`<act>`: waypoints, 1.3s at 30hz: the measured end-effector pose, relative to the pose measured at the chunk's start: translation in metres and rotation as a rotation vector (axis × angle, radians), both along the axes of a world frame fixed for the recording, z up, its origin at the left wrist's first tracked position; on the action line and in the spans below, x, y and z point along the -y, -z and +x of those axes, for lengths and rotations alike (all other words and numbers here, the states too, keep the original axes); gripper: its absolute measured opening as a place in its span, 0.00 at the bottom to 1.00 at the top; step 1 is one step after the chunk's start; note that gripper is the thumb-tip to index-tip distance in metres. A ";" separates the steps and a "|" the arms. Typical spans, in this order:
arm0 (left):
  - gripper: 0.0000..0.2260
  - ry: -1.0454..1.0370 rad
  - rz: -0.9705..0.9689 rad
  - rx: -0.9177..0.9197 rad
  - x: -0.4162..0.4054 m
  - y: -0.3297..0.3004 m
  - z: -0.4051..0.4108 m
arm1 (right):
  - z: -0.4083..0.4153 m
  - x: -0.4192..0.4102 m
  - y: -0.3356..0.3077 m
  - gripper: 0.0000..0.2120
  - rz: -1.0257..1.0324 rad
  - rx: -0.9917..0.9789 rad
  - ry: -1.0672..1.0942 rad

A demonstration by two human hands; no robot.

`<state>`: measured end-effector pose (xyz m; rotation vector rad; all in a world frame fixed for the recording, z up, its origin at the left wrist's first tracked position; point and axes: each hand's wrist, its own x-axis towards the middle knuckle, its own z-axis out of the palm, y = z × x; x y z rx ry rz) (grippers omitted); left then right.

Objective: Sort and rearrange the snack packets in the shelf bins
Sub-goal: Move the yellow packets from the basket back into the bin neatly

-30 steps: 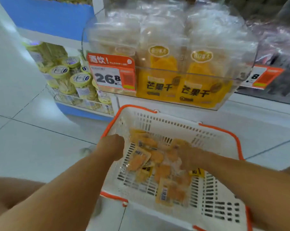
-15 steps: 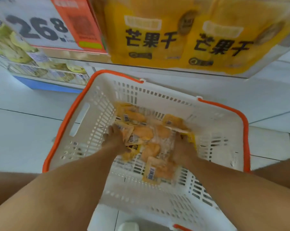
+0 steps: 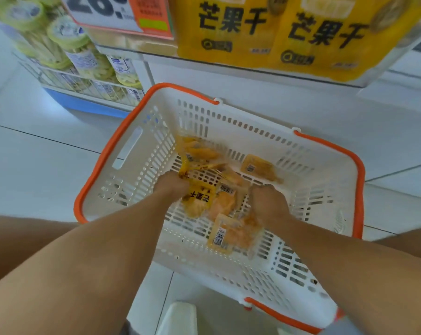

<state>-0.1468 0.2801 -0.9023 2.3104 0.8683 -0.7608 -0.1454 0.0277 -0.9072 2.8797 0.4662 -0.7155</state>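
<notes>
In the frame's centre my basket (image 3: 272, 143) holds the snack packets (image 3: 231, 234), below the shelf bin (image 3: 373, 76) along the top, jars (image 3: 83, 59) upper left.

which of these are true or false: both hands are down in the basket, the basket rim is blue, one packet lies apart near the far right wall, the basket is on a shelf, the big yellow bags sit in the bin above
1. Both hands are in the basket. True: the left hand and right hand are among the snack packets.
2. The rim is blue. False: the basket has an orange rim.
3. One packet lies apart. True: a lone packet sits toward the far right.
4. The basket is on a shelf. False: it stands on the floor tiles.
5. Yellow bags sit above. True: the yellow bags fill the bin overhead.
</notes>
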 end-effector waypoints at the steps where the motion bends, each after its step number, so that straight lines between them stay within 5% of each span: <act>1: 0.07 -0.070 -0.108 0.004 -0.001 -0.005 0.002 | 0.005 0.001 -0.003 0.08 0.121 -0.013 0.035; 3: 0.05 -0.230 -0.437 -0.013 -0.003 -0.021 0.008 | 0.021 0.001 -0.011 0.15 0.432 -0.145 0.214; 5: 0.06 -0.338 -0.695 0.020 0.000 -0.034 0.017 | 0.037 -0.002 -0.027 0.10 0.697 -0.299 0.470; 9: 0.10 -0.496 -0.665 0.119 0.006 -0.027 0.031 | 0.053 -0.001 -0.063 0.04 1.106 -0.510 0.929; 12: 0.09 -0.421 -0.543 0.193 0.009 -0.022 0.027 | 0.059 0.005 -0.086 0.09 0.955 -0.622 0.717; 15: 0.10 -0.366 -0.615 0.189 0.010 -0.025 0.024 | 0.062 -0.001 -0.101 0.18 0.779 -0.769 0.503; 19: 0.11 -0.210 -0.732 -0.005 0.012 -0.033 0.024 | 0.062 -0.013 -0.096 0.10 0.864 -0.637 0.526; 22: 0.06 -0.227 -0.760 0.007 0.017 -0.032 0.020 | 0.064 -0.020 -0.075 0.09 0.897 -0.310 0.623; 26: 0.14 -0.514 -1.042 0.022 0.017 -0.030 0.015 | 0.067 -0.022 -0.039 0.06 0.968 -0.091 1.041; 28: 0.15 -0.509 -1.053 0.016 0.020 -0.033 0.014 | 0.061 -0.030 -0.034 0.04 0.999 -0.149 1.249; 31: 0.19 -0.544 -1.023 0.052 0.026 -0.031 0.014 | 0.040 -0.047 -0.040 0.17 1.035 -0.398 1.432; 35: 0.17 -0.616 -1.070 0.085 0.034 -0.024 0.011 | 0.016 -0.059 -0.035 0.08 1.331 -0.788 1.559; 39: 0.16 -0.597 -1.009 0.144 0.034 -0.022 0.010 | 0.017 -0.056 -0.029 0.15 1.331 -0.700 1.499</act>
